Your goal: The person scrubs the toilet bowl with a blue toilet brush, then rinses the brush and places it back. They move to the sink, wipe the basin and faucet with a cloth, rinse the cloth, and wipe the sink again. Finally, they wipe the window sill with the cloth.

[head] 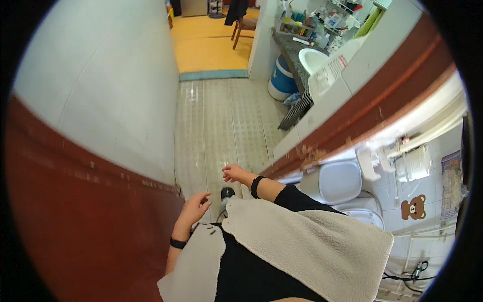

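Note:
My left hand [195, 207] is near the lower middle, its fingers apart and holding nothing, close to the red-brown door [94, 219] on the left. My right hand [233, 173] hangs a little farther forward over the tiled floor [219, 124], bare of any object, fingers loosely curled. Each wrist wears a black band. Between the hands a dark shoe [227, 193] shows on the floor. A cream fleece vest [302, 241] over black clothing covers my body.
A red-brown door frame [362, 102] stands at the right, with a toilet [364, 217] beyond it. Farther ahead are a stone counter [292, 56] with a white basin [312, 60], a blue and white bucket [282, 80], a raised threshold [213, 75] and a wooden chair [247, 24].

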Action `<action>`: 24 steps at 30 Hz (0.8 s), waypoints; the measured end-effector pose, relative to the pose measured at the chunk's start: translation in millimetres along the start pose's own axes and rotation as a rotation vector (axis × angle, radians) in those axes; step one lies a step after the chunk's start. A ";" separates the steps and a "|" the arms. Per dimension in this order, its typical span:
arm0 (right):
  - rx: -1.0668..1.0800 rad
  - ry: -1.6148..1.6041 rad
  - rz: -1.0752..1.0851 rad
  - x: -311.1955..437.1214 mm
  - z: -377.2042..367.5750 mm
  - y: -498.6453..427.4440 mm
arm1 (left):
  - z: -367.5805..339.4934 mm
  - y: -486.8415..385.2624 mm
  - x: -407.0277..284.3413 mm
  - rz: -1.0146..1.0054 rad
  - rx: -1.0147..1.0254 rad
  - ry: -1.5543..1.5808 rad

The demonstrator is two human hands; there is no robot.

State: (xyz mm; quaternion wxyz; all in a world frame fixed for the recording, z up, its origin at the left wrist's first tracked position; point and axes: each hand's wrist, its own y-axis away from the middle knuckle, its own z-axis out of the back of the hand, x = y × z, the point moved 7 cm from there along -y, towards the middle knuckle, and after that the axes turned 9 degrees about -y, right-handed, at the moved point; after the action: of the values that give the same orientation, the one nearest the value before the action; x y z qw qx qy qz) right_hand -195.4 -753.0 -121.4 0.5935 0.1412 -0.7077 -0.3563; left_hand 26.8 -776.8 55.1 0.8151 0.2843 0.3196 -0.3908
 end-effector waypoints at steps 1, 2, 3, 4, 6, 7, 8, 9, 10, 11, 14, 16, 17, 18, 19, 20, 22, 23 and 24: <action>-0.049 0.029 -0.026 10.6 10.2 -13.6 | 9.9 -16.0 6.1 0.054 0.029 0.013; -0.062 -0.030 -0.030 28.2 21.8 -31.5 | 25.2 -36.0 9.0 0.042 0.028 -0.051; -0.088 -0.032 -0.015 44.7 34.0 -49.2 | 40.2 -55.4 12.7 0.018 0.009 -0.034; -0.121 -0.010 -0.003 61.2 47.0 -67.0 | 53.9 -74.1 18.0 0.009 -0.011 -0.001; -0.183 0.042 -0.021 88.8 73.1 -101.8 | 81.4 -111.2 31.0 0.028 -0.044 0.016; -0.171 0.051 -0.013 99.4 80.1 -116.8 | 92.9 -128.7 35.0 0.022 -0.068 0.021; -0.176 0.062 -0.012 109.4 86.4 -131.4 | 105.4 -144.4 38.3 0.014 -0.097 0.025; -0.193 0.080 -0.026 119.8 91.5 -146.2 | 119.7 -160.3 41.1 0.002 -0.127 0.024; -0.208 0.081 -0.056 128.0 95.0 -159.9 | 129.1 -178.8 44.9 0.023 -0.102 0.044; -0.235 0.058 -0.022 136.4 96.8 -169.9 | 142.2 -207.3 45.1 -0.015 -0.090 0.022; -0.222 0.033 -0.011 159.4 103.9 -199.1 | 167.0 -278.1 53.6 -0.046 0.019 0.016; -0.284 -0.014 0.044 187.1 132.5 -212.8 | 199.2 -335.3 48.2 -0.132 -0.024 -0.090; -0.296 -0.044 0.039 194.7 148.3 -215.8 | 208.6 -360.0 44.1 -0.160 -0.048 -0.123; -0.322 -0.086 0.037 200.3 160.8 -217.7 | 216.1 -385.3 43.2 -0.153 0.016 -0.107; -0.358 -0.124 0.029 206.5 173.4 -220.5 | 222.3 -408.5 38.0 -0.169 0.054 -0.103; -0.381 -0.189 0.002 210.7 188.6 -222.2 | 227.2 -433.2 29.1 -0.200 0.078 -0.088; -0.453 -0.315 0.011 216.1 221.8 -222.3 | 230.6 -479.6 13.4 -0.248 0.143 -0.085; -0.509 -0.375 -0.018 212.3 237.7 -221.2 | 225.3 -501.5 6.1 -0.263 0.187 -0.097; -0.525 -0.455 0.024 212.8 252.3 -222.0 | 221.4 -522.4 -1.4 -0.298 0.219 -0.096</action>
State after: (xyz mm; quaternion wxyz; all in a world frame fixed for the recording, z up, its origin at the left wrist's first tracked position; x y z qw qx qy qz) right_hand -536.7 -957.3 -123.7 0.4407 -0.1074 -0.7077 -0.5417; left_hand -335.4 -1212.4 84.9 0.7266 0.3018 0.2745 -0.5529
